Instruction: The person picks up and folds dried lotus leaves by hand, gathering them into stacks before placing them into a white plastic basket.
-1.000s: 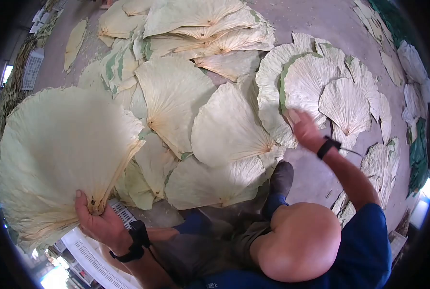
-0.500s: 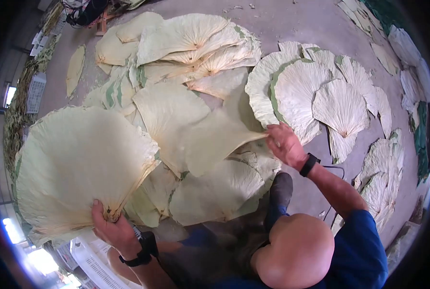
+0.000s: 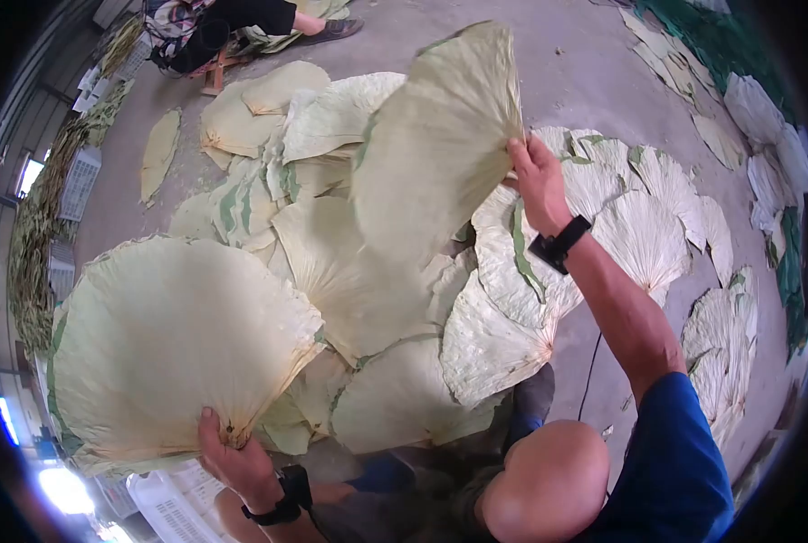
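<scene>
My left hand (image 3: 241, 462) is closed on the stem end of a stack of dried lotus leaves (image 3: 177, 335), pale, round-edged and fan-shaped. More than one layer shows along the stack's lower edge. My right hand (image 3: 540, 181) pinches another dried lotus leaf (image 3: 440, 136) by its narrow corner and holds it raised over the pile. That leaf hangs to the left of the hand, slightly blurred. Beneath it, overlapping leaves (image 3: 340, 281) cover the floor. A single leaf (image 3: 499, 339) lies beside my shoe, its point toward the right.
Spread leaves (image 3: 644, 240) lie to the right, with another group (image 3: 721, 353) farther right. A person's leg (image 3: 309, 23) and a small wooden stool (image 3: 214, 74) are at the top. White crates (image 3: 81, 185) stand at left, and a white crate (image 3: 182, 502) sits by my left leg.
My right hand has risen and a leaf is now held up in it. A leaf now lies by my shoe. My left hand keeps its stack. The view has shifted, showing another person's leg.
</scene>
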Motion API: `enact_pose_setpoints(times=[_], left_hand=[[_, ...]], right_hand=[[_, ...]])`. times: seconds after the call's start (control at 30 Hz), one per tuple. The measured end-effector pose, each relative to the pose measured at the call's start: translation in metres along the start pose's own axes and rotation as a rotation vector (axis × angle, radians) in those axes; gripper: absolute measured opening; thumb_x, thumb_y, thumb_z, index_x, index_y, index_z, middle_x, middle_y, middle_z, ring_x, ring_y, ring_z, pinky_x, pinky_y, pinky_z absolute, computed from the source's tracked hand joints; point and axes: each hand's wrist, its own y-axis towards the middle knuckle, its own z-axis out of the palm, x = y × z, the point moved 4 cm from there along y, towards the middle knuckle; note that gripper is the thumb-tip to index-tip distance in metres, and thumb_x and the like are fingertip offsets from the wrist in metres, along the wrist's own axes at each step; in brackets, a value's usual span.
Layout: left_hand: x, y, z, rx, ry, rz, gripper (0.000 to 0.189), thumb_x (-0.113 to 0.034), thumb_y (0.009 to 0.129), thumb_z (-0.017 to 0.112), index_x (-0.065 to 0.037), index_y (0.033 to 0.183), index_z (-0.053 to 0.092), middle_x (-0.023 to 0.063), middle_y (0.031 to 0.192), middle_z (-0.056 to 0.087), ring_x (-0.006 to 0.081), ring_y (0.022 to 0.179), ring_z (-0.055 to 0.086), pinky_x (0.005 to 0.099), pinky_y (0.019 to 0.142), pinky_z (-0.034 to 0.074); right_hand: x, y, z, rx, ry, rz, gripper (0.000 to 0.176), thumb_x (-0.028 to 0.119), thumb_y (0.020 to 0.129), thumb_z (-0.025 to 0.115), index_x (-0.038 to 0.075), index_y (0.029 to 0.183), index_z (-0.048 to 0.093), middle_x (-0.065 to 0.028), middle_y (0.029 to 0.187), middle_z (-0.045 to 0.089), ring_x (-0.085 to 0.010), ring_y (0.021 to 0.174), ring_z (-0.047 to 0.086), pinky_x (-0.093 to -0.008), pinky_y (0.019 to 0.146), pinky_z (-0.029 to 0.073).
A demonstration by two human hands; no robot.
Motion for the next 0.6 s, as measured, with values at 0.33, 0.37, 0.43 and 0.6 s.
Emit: enact_pose_setpoints(times=[0.33, 0.37, 0.43, 0.6], left_hand=[[0.05, -0.006, -0.021, -0.309, -0.922, -0.808, 0.036, -0.016, 0.088, 0.07, 0.011, 0.111, 0.062, 0.0171, 0.113, 0.063, 0.0248, 0.105, 0.062, 0.0385, 0.093, 0.054], [0.053, -0.004, -0.022, -0.342, -0.97, -0.824, 0.04, -0.016, 0.087, 0.07, 0.011, 0.114, 0.061, 0.0177, 0.117, 0.061, 0.0255, 0.107, 0.061, 0.0392, 0.094, 0.053], [0.038, 0.002, -0.028, -0.421, -0.913, -0.821, 0.043, -0.016, 0.086, 0.071, 0.011, 0.117, 0.059, 0.0182, 0.12, 0.06, 0.0262, 0.108, 0.061, 0.0399, 0.094, 0.053], [0.056, -0.003, -0.05, -0.574, -0.774, -0.845, 0.047, -0.018, 0.085, 0.071, 0.013, 0.118, 0.06, 0.0187, 0.115, 0.063, 0.0255, 0.11, 0.061, 0.0375, 0.094, 0.052]], right_hand=[[0.021, -0.014, 0.171, 0.366, -0.95, -1.068, 0.023, 0.01, 0.089, 0.06, 0.011, 0.111, 0.061, -0.0086, 0.096, 0.063, -0.0286, 0.088, 0.065, -0.0401, 0.073, 0.055], [-0.007, -0.001, 0.188, 0.462, -1.089, -1.003, 0.027, 0.01, 0.088, 0.059, 0.011, 0.115, 0.06, -0.0088, 0.099, 0.062, -0.0298, 0.093, 0.063, -0.0415, 0.074, 0.055], [-0.067, 0.011, 0.212, 0.578, -1.217, -0.937, 0.032, 0.009, 0.088, 0.058, 0.012, 0.119, 0.058, -0.0091, 0.103, 0.06, -0.0311, 0.098, 0.061, -0.0428, 0.076, 0.055], [-0.164, -0.081, 0.266, 0.854, -1.392, -0.651, 0.074, 0.033, 0.089, 0.063, 0.005, 0.151, 0.033, -0.0245, 0.152, 0.036, -0.0459, 0.14, 0.034, -0.0611, 0.107, 0.038]])
